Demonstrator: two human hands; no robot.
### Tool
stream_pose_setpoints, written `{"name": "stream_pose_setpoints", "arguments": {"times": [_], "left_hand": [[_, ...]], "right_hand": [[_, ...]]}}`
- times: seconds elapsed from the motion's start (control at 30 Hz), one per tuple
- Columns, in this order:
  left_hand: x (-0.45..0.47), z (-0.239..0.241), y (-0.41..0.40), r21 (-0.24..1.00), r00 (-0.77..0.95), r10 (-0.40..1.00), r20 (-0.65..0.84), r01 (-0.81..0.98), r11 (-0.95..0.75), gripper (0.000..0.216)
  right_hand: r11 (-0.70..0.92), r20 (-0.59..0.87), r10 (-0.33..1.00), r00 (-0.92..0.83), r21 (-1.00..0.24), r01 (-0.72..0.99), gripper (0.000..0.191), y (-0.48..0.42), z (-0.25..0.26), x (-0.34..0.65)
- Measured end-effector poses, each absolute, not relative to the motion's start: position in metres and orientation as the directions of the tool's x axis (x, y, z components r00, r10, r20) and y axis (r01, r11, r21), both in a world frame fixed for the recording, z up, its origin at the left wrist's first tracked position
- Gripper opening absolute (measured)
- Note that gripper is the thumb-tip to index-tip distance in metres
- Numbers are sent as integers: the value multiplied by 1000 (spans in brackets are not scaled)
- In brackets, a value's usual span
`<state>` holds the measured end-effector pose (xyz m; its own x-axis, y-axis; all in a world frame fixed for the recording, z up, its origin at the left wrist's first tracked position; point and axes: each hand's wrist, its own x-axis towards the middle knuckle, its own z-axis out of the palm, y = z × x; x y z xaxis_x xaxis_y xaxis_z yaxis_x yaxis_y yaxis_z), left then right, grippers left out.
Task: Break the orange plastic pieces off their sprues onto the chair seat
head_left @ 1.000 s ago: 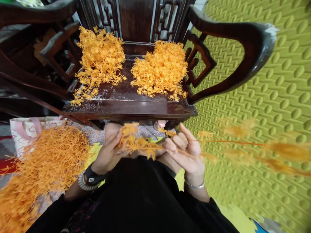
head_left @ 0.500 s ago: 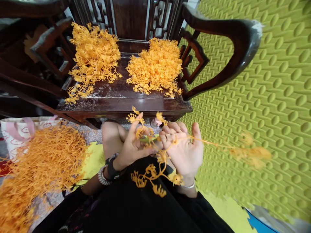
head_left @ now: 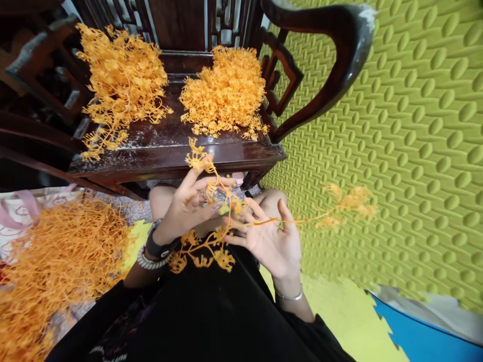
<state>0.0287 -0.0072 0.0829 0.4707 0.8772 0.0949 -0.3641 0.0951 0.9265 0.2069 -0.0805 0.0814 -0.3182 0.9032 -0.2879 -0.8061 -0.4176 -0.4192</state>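
Note:
An orange plastic flower sprig (head_left: 230,216), branched, with claw-shaped florets, stretches between my two hands. My left hand (head_left: 184,203) has its fingers bent around the upper branch, the index fingertip against a floret and the thumb close to the stem. My right hand (head_left: 273,246) is palm up with its fingers spread. The thin stem lies across that palm and runs past the thumb. Its far end, with more florets, sticks out to the right and is blurred. Lower florets hang in front of my black clothing.
A dark wooden armchair (head_left: 173,156) stands ahead, bearing a left floret pile (head_left: 124,75) and a right floret pile (head_left: 226,93). A large heap of orange stems (head_left: 71,251) lies at lower left by a printed bag (head_left: 45,193). Green textured padding (head_left: 415,151) fills the right side.
The sprig has turned a little, its far right end now nearer and higher. My right fingers have spread apart. The view has shifted slightly, so the chair sits further left.

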Motion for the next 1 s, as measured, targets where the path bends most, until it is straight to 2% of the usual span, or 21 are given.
{"name": "stream_pose_setpoints", "arguments": {"times": [0.1, 0.23, 0.33, 0.47, 0.57, 0.7, 0.83, 1.0], "left_hand": [[20, 85, 1, 975, 535, 841, 78, -218, 49, 55], [8, 81, 14, 997, 457, 886, 76, -39, -66, 21], [1, 75, 19, 989, 371, 917, 145, -56, -134, 28], [1, 74, 19, 943, 303, 925, 231, -304, -135, 35], [6, 73, 17, 914, 351, 907, 231, -397, -79, 46], [16, 58, 11, 940, 510, 844, 163, -341, 25, 57], [27, 44, -1, 979, 727, 687, 14, -148, 137, 47], [32, 34, 9, 974, 725, 687, 34, -177, 139, 28]], "right_hand": [[-434, -302, 897, -324, -450, -781, 45, -85, 84, 209], [-431, -327, 897, -298, -497, -753, 34, -91, 83, 212], [-357, -306, 927, -215, -551, -754, 32, -94, 81, 214], [-292, -265, 952, -155, -623, -726, 35, -92, 80, 216], [-239, -216, 968, -131, -621, -746, 35, -88, 80, 217], [-194, -201, 975, -91, -583, -789, 35, -83, 77, 219], [-192, -220, 973, -73, -589, -785, 34, -80, 74, 224], [-216, -185, 976, -119, -698, -682, 37, -80, 68, 235]]}}
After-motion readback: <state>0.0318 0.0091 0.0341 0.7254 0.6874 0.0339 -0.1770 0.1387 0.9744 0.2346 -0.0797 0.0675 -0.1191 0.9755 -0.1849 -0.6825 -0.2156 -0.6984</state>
